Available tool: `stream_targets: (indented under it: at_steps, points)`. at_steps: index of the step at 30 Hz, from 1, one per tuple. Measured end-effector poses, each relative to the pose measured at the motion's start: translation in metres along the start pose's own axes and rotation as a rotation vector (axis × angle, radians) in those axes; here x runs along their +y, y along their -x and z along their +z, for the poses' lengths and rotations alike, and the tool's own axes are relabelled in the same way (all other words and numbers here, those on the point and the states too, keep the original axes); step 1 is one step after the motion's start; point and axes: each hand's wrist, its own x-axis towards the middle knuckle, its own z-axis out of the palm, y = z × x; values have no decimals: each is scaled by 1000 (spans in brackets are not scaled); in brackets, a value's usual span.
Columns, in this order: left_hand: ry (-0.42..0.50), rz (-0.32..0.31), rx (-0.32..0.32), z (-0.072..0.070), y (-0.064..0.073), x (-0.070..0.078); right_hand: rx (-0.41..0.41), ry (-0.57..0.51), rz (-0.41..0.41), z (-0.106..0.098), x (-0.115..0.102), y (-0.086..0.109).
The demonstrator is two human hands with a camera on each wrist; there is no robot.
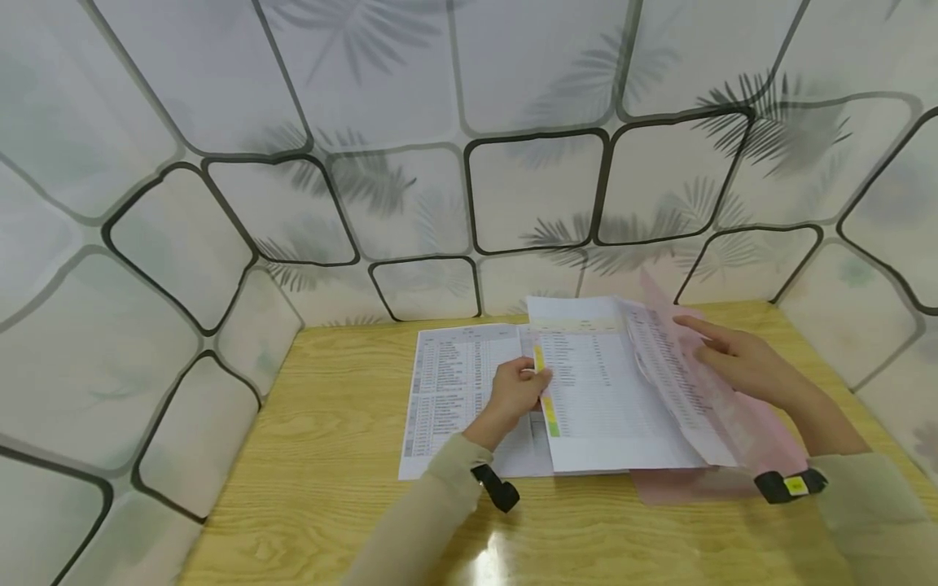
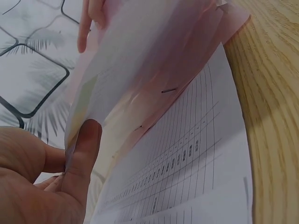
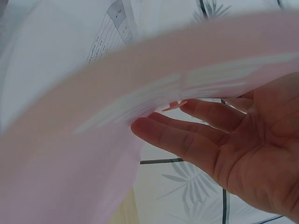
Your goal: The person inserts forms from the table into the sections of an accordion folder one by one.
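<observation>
In the head view my left hand [image 1: 515, 387] pinches the left edge of a printed sheet [image 1: 593, 399] with yellow and green tabs down that edge. The left wrist view shows the thumb [image 2: 88, 144] pressed on the lifted paper beside the tabs. A pink translucent sheet [image 1: 762, 431] stands raised and bent at the right, with curled printed pages [image 1: 670, 382] against it. My right hand [image 1: 751, 362] touches the pink sheet's outer side. In the right wrist view its fingers [image 3: 177, 140] reach out fairly straight beneath the bent pink plastic [image 3: 56, 172].
Another printed sheet [image 1: 454, 391] with table rows lies flat at the left, partly under the lifted papers. Everything rests on a wooden table [image 1: 315, 456]. Patterned walls [image 1: 410, 203] enclose the back and sides. A black wrist strap [image 1: 498, 488] sits on the left sleeve.
</observation>
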Motion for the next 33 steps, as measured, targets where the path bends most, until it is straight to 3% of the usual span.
stream_targets:
  at_steps: [13,16,21,26,33]
  points:
    - [-71,-3,-41,3,0,0,-5,-21,9,-1,-2,1]
    - [-70,21,-37,7,-3,1,-3,-10,5,-1,-2,1]
    - [-95,28,-85,16,-7,2,-10,1,8,0,-1,1]
    - [-59,8,-146,24,-7,4,-5,14,5,1,-1,0]
    - [-21,-6,-142,31,-9,6,-7,15,-2,1,0,0]
